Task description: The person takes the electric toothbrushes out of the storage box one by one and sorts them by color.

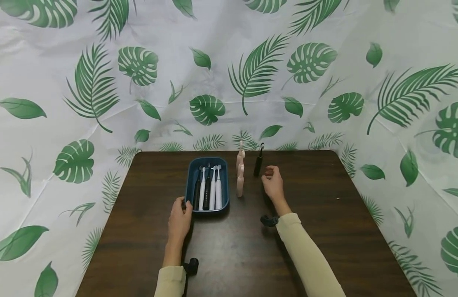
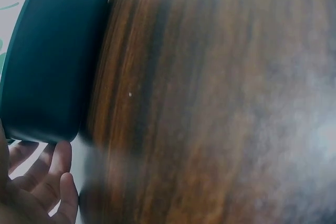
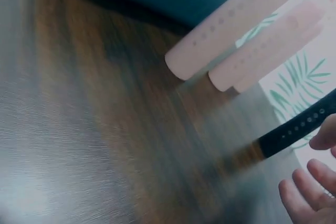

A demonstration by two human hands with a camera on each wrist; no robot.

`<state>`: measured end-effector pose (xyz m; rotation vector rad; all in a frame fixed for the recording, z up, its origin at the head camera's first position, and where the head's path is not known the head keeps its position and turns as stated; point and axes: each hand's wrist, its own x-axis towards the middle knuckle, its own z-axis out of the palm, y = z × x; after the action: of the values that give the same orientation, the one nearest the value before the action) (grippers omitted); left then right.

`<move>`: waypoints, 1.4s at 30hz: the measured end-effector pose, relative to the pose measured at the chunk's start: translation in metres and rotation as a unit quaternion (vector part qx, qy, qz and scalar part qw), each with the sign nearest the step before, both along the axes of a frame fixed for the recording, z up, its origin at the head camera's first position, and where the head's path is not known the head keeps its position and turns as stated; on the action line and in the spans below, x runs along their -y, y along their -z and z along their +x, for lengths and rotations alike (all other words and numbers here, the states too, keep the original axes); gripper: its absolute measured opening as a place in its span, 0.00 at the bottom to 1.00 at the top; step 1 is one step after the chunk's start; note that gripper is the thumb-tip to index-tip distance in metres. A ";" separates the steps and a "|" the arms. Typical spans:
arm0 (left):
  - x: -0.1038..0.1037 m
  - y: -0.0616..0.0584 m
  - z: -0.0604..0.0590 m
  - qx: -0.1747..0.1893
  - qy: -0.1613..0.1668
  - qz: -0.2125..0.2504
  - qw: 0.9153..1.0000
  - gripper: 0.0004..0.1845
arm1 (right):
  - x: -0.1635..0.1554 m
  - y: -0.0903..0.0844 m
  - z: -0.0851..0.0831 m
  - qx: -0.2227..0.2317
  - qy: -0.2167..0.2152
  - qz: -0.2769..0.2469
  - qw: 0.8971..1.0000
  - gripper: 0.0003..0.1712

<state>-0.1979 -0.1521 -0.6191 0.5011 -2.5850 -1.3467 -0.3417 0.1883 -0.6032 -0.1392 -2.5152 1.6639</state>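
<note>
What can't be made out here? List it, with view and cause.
- Tray contents: left wrist view, its wall hides them.
- Brush heads in the tray: head view, too small.
- Black toothbrush top: right wrist view, cut off by edge.
- Right hand: mostly out of frame there.

Toothbrushes lined up beside a blue tray (image 1: 188, 181)

The black electric toothbrush (image 1: 258, 163) stands upright well right of the tray; three pale pink toothbrushes (image 1: 240, 175) stand upright in a row between them, just beside the tray's right wall.
</note>
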 end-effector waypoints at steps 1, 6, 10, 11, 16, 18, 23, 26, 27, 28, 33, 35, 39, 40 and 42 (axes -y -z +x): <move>0.002 0.000 0.001 0.003 -0.004 0.002 1.000 0.23 | 0.000 0.000 0.005 0.007 0.000 0.001 1.000 0.26; 0.007 0.001 0.004 0.004 -0.002 0.006 1.000 0.24 | 0.000 -0.005 0.028 0.020 0.020 0.011 1.000 0.22; 0.004 0.002 0.003 0.005 0.004 0.008 1.000 0.24 | -0.004 -0.015 0.048 0.016 0.029 0.004 0.999 0.19; 0.002 0.002 0.003 0.005 0.003 0.009 1.000 0.24 | -0.005 -0.018 0.053 0.012 0.028 0.000 1.000 0.18; -0.001 0.004 0.003 0.004 -0.005 0.009 1.000 0.25 | 0.005 -0.029 0.079 -0.008 0.013 -0.007 1.000 0.11; -0.002 0.005 0.003 0.004 -0.008 0.007 1.000 0.25 | 0.014 -0.031 0.088 -0.013 0.003 -0.005 1.000 0.09; -0.004 0.005 0.005 0.008 -0.022 0.002 1.000 0.24 | 0.046 -0.042 0.105 -0.005 -0.055 0.001 0.998 0.08; -0.006 0.003 0.006 0.007 -0.031 -0.007 0.999 0.25 | 0.067 -0.052 0.107 0.003 -0.090 0.022 0.996 0.09; -0.007 0.002 0.006 0.006 -0.034 -0.010 0.999 0.25 | 0.073 -0.055 0.106 0.004 -0.103 0.030 0.994 0.10; -0.007 0.001 0.006 0.004 -0.036 -0.014 0.999 0.25 | 0.080 -0.057 0.105 0.002 -0.113 0.038 0.993 0.10; -0.010 -0.001 0.007 0.001 -0.051 -0.030 0.998 0.23 | 0.115 -0.061 0.097 -0.015 -0.163 0.090 0.982 0.12; -0.011 -0.001 0.007 0.002 -0.058 -0.037 0.998 0.22 | 0.127 -0.059 0.095 -0.016 -0.181 0.112 0.977 0.13; -0.014 -0.002 0.008 -0.005 -0.076 -0.053 0.996 0.20 | 0.149 -0.054 0.089 -0.017 -0.200 0.150 0.968 0.14; -0.015 -0.002 0.008 -0.006 -0.081 -0.055 0.995 0.20 | 0.153 -0.053 0.088 -0.018 -0.201 0.154 0.967 0.13; -0.016 -0.001 0.009 -0.005 -0.089 -0.058 0.994 0.19 | 0.162 -0.051 0.085 -0.022 -0.197 0.161 0.967 0.13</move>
<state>-0.1890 -0.1366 -0.6181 0.6836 -2.5224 -1.1315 -0.2572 0.0263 -0.5520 0.4517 -2.8717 1.3115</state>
